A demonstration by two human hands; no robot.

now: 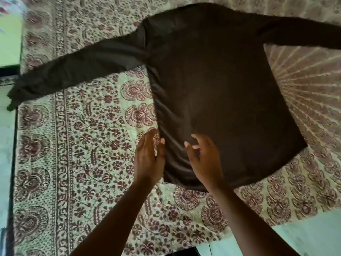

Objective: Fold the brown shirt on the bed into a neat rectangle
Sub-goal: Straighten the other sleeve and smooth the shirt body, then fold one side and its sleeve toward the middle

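Observation:
The brown shirt (217, 85) lies spread flat on the bed, long sleeves stretched out to the left and to the upper right, hem toward me. My left hand (148, 159) rests at the shirt's left side edge near the hem, fingers together, flat against the fabric edge. My right hand (203, 161) hovers on the lower left part of the shirt's body with its fingers spread and curled; no fabric is lifted in it. Wrinkles run along the shirt's left side seam.
A patterned bedspread (83, 145) with floral motifs covers the bed. The left sleeve end hangs over the bed's left edge (14, 100). Pale floor (304, 235) shows at the bottom right, and a green object (10, 39) sits at the upper left.

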